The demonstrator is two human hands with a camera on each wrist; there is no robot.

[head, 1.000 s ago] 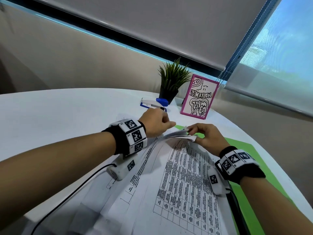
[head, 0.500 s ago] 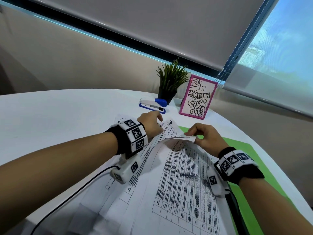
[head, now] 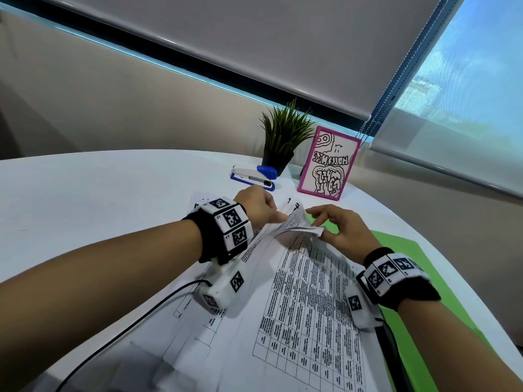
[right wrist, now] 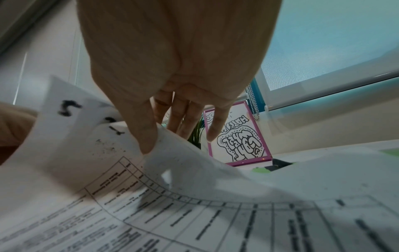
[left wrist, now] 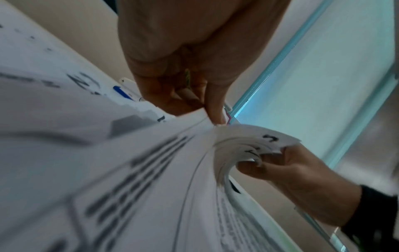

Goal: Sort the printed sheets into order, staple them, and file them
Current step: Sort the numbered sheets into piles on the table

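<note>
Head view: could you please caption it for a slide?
Both hands fan the corners of printed sheets; a stapler waits behind.

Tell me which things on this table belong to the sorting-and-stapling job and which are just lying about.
Job:
printed sheets, corners fanned by right hand, left hand on them
stapler
green folder, probably for filing

Lying about:
potted plant
pink-framed drawing

White round table [head: 85,199], beige wall [head: 113,108], grey roller blinds [head: 283,38], daylit window [head: 467,89]
</note>
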